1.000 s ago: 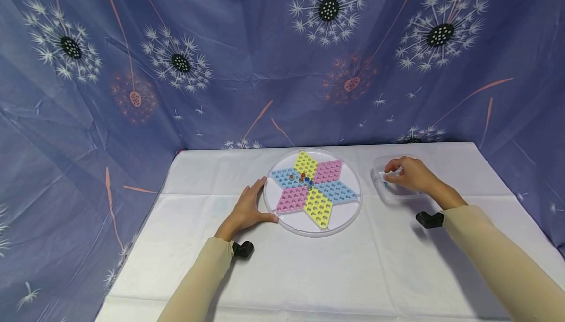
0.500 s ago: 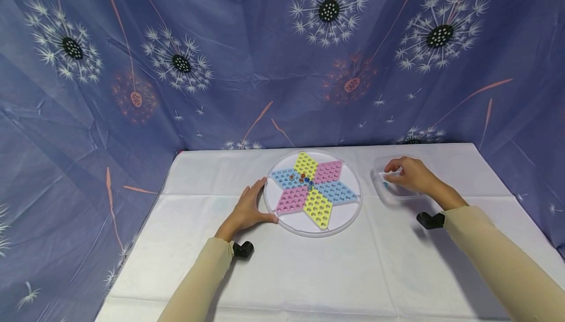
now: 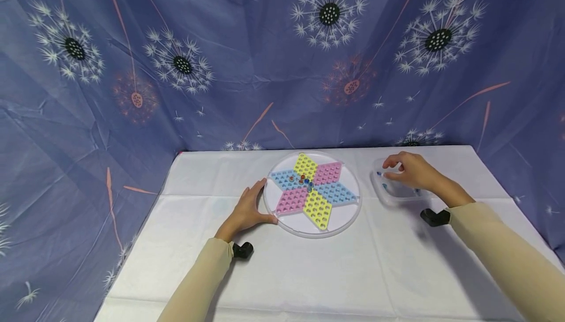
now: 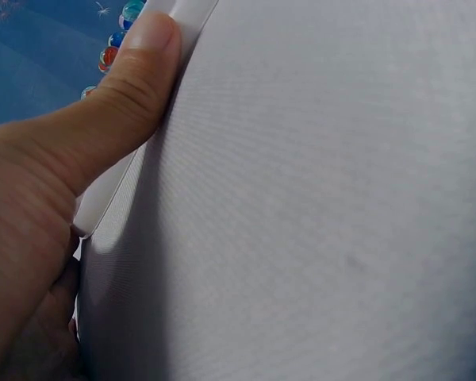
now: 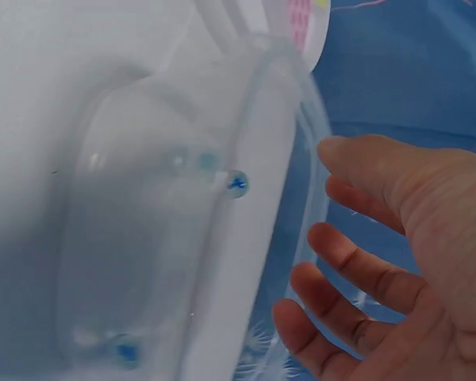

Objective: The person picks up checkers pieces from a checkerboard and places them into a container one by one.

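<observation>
A round Chinese checkers board (image 3: 340,219) with a star of yellow, pink and blue points lies on the table. Several marbles (image 3: 306,181), red and blue, sit near its middle. My left hand (image 3: 244,210) rests at the board's left rim with fingers and thumb spread; in the left wrist view the thumb (image 4: 135,87) lies against the white rim. Over a clear plastic box (image 3: 390,199) is my right hand (image 3: 412,171), its fingers loosely bent and thumb and forefinger apart. A blue marble (image 5: 237,184) shows in the box in the right wrist view; nothing shows between the fingers.
A white cloth (image 3: 309,273) covers the table. Behind it hangs a blue curtain (image 3: 247,67) with dandelion prints. Black wrist cameras sit at both sleeves. The box stands to the right of the board, with a gap between them.
My right hand has lifted and shifted slightly over the box, and more marbles inside have come into sight. The left hand stays at the board's rim. The head view has tilted a little.
</observation>
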`<control>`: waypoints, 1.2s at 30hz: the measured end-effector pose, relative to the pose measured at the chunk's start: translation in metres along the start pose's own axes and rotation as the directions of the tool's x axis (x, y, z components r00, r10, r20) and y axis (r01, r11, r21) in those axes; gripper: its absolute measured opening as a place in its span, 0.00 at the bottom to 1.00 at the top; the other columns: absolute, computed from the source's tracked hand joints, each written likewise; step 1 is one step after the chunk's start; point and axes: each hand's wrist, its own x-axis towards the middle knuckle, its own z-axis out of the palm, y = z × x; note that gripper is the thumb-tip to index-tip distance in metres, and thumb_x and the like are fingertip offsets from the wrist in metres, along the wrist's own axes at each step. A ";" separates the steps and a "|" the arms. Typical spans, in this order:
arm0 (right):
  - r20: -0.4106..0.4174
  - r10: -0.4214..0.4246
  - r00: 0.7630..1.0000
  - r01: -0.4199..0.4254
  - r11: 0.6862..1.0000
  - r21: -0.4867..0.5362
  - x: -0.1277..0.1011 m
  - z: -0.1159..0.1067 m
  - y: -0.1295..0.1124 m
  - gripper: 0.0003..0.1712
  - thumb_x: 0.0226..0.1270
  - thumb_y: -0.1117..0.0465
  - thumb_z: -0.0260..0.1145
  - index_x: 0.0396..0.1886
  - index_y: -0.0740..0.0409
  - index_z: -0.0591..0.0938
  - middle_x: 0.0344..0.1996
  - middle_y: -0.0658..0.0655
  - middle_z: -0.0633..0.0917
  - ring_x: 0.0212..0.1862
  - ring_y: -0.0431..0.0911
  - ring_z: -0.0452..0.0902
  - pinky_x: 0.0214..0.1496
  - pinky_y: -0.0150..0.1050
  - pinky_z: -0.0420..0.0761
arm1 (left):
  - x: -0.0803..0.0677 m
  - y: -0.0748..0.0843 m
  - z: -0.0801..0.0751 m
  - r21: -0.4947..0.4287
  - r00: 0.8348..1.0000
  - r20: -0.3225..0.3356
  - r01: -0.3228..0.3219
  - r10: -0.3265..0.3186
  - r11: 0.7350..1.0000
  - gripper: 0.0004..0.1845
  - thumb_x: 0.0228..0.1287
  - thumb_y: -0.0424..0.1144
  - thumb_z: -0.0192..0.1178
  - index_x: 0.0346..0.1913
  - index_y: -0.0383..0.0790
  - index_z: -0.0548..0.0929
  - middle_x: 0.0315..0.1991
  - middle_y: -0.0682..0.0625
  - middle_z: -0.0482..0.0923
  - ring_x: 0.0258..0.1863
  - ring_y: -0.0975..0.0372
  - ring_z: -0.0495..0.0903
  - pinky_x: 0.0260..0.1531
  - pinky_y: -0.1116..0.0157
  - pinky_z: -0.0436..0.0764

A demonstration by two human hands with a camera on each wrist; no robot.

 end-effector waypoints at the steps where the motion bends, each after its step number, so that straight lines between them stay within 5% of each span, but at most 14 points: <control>1: 0.000 -0.010 1.000 0.010 1.000 -0.007 0.001 -0.002 -0.002 0.13 0.66 0.60 0.74 0.48 0.60 0.87 0.43 0.59 0.86 0.43 0.55 0.82 0.46 0.54 0.85 | 0.000 0.000 0.000 0.001 1.000 0.000 0.000 0.000 1.000 0.71 0.38 0.53 0.86 0.83 0.43 0.51 0.82 0.42 0.52 0.81 0.49 0.47 0.82 0.51 0.41; 17: -0.058 -0.168 0.984 0.168 0.986 -0.020 0.018 -0.017 -0.052 0.16 0.65 0.61 0.75 0.51 0.58 0.87 0.46 0.56 0.86 0.45 0.53 0.81 0.43 0.49 0.86 | -0.001 -0.002 0.001 0.002 1.000 0.010 0.019 -0.019 1.000 0.71 0.39 0.55 0.86 0.84 0.47 0.50 0.82 0.44 0.51 0.82 0.47 0.44 0.81 0.51 0.43; 36: -0.039 -0.227 0.973 0.228 0.973 0.020 0.043 -0.021 -0.090 0.16 0.66 0.62 0.75 0.53 0.56 0.86 0.49 0.57 0.86 0.48 0.52 0.80 0.43 0.50 0.85 | -0.003 -0.001 -0.001 -0.008 1.000 -0.004 -0.001 0.001 1.000 0.71 0.38 0.55 0.86 0.83 0.45 0.52 0.82 0.42 0.52 0.81 0.45 0.45 0.81 0.48 0.45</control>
